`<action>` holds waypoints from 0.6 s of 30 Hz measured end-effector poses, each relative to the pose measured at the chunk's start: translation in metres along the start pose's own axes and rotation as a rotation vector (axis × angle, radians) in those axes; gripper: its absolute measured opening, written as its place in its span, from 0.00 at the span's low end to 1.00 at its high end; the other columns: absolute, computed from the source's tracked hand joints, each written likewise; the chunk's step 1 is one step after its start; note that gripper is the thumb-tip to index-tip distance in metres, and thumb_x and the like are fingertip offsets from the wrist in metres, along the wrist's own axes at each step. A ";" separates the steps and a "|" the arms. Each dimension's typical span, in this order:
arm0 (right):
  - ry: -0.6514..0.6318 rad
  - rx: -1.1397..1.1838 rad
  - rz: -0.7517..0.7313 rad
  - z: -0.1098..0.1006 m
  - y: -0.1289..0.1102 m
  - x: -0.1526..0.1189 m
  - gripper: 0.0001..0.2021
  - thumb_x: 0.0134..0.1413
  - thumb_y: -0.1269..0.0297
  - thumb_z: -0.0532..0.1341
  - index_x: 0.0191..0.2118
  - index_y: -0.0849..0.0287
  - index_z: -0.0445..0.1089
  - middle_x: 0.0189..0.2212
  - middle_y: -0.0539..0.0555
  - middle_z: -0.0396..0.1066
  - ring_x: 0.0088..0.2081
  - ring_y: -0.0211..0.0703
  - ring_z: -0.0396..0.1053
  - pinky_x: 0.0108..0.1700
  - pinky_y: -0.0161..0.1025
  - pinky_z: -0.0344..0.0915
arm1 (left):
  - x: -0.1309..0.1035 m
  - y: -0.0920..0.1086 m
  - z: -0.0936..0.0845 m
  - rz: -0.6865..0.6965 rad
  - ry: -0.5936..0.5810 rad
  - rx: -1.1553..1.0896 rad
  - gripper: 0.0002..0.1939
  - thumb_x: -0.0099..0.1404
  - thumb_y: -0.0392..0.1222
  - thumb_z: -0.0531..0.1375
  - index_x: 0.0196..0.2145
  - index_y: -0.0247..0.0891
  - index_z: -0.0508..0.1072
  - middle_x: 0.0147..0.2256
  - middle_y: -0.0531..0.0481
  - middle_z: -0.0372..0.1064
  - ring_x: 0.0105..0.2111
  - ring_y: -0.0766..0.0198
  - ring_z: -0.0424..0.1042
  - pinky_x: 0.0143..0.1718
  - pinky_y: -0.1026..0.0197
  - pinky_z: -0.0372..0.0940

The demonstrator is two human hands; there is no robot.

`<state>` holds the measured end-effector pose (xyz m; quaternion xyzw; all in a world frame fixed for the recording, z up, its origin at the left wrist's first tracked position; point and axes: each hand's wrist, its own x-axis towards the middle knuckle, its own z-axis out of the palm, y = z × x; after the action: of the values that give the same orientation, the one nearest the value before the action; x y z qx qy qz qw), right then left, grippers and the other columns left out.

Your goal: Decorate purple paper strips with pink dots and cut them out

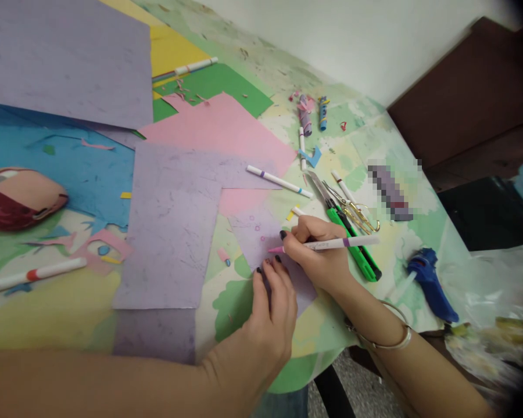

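My right hand [316,252] is closed around a white marker [344,242], whose pink tip touches a small lilac paper piece [250,229]. Small pinkish-purple marks show on that paper, above the tip. My left hand [274,299] lies with its fingertips on the same paper, just below the tip, fingers spread a little and holding nothing. Part of the paper is hidden under both hands. A green cutter [355,247] with its blade out lies beyond my right hand, beside scissors with gold handles [359,215].
Large lilac sheets [169,226] lie left of my hands, over pink paper [226,128]. A blue glue gun [431,284] lies near the right edge. A pouch [24,197] and a red-banded marker [35,276] are at the left.
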<state>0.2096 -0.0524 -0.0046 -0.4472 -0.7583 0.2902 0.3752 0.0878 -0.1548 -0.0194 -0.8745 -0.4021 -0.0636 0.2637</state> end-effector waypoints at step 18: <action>0.033 0.082 0.093 0.000 0.000 -0.001 0.18 0.46 0.77 0.59 0.16 0.59 0.48 0.14 0.42 0.48 0.19 0.29 0.46 0.21 0.33 0.46 | 0.000 0.011 0.007 -0.090 0.023 -0.010 0.29 0.56 0.44 0.50 0.49 0.18 0.70 0.48 0.29 0.68 0.48 0.42 0.68 0.48 0.44 0.63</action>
<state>0.2100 -0.0531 -0.0046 -0.4709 -0.7179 0.3307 0.3918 0.0949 -0.1572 -0.0294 -0.8561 -0.4376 -0.0873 0.2607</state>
